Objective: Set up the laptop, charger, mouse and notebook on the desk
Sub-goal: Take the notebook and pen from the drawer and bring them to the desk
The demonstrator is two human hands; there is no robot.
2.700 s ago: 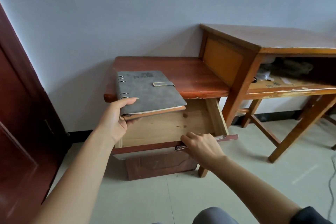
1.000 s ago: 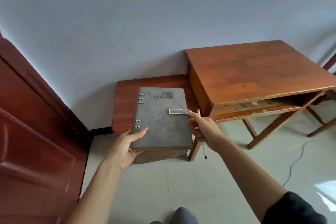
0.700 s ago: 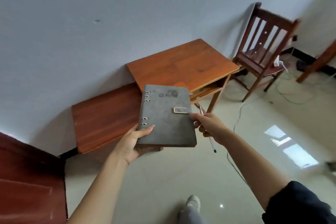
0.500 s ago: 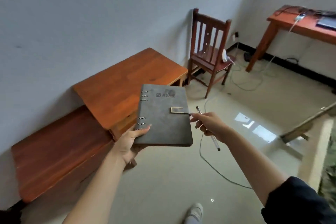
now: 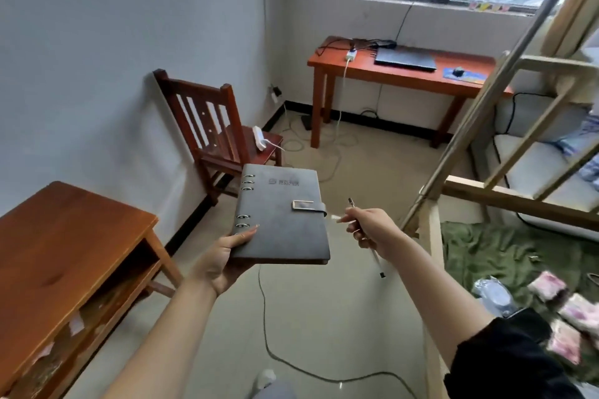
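The left hand (image 5: 220, 261) grips the closed notebook (image 5: 281, 220) by its near left corner; the right hand (image 5: 369, 227) pinches a pen (image 5: 376, 261). On the far desk (image 5: 405, 76) lie the laptop (image 5: 405, 59) and mouse (image 5: 458, 71).

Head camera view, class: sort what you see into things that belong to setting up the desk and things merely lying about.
Belongs to the job:
notebook in the left hand
closed laptop
mouse
charger
desk

Lying about:
pen in the right hand
chair
low table
floor cable
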